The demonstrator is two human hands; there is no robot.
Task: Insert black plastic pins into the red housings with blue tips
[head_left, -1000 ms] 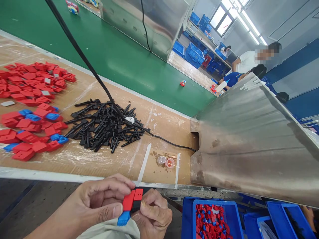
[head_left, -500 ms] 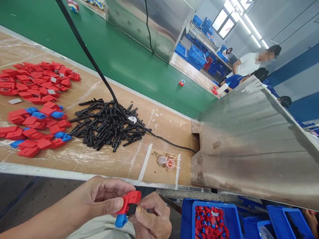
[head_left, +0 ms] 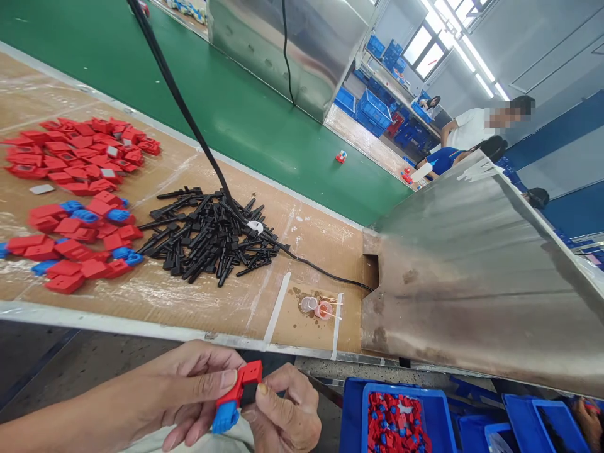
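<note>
since the earlier frames the left thumb has slid further up the red toy piece, and more of the left hand's fingers now show underneath. that hand's pinching the red part, blue end pointing down; the right hand has its thumb and curled fingers closed on the black piece against it. so the toy's right between both hands, just in front of the table's near edge, not over the tabletop. past that edge, two small cups sit between tape strips, with brown cardboard stretching back behind them. further left are the black pile and red heaps. metal panel walls off the right, blue bin below it.
</note>
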